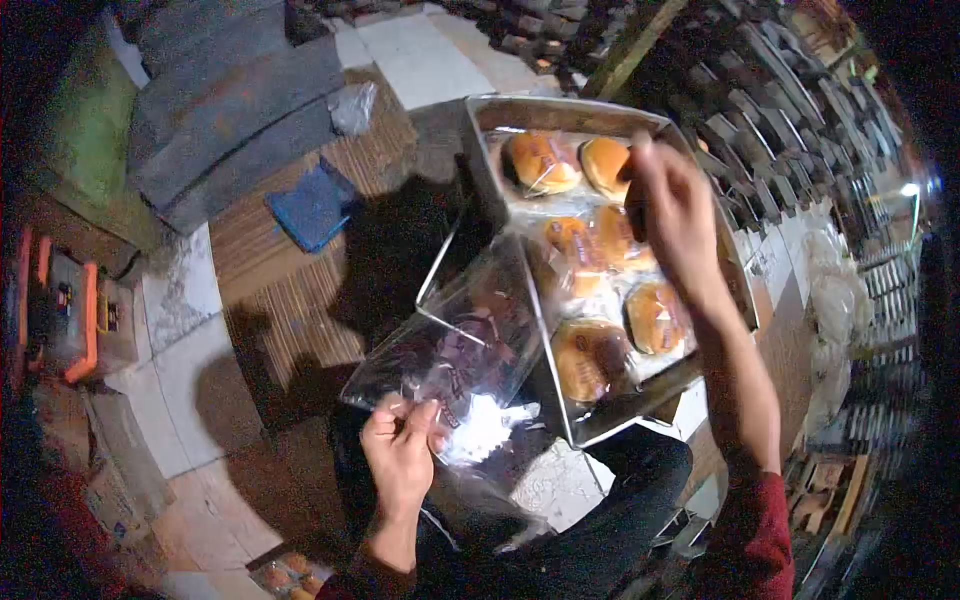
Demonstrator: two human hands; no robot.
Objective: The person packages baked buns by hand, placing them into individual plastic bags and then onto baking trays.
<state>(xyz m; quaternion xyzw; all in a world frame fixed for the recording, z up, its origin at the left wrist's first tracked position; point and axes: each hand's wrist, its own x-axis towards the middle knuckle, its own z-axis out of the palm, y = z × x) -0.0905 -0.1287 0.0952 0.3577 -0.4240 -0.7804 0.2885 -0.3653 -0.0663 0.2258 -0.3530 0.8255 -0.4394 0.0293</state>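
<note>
My left hand (400,440) is closed, pinching the edge of a clear plastic bag (465,345) with dark printing. The bag spreads up to the near left wall of a metal tray (540,330), its lower part over my lap. Inside the tray lie several golden-brown buns, among them a bun in printed clear wrapping (592,360) at the near end. Over the tray's right side, my right hand (678,205) overlaps its far right wall, close beside a bun (605,166). Its fingers are bent and blurred, and I cannot tell whether they hold anything.
On the brown striped mat (290,330) to the left lie a blue cloth-like pad (312,207) and a crumpled clear plastic piece (352,108). An orange-framed crate (85,320) stands far left. More buns (285,575) show at the bottom edge. Clear plastic (835,300) lies right of the tray.
</note>
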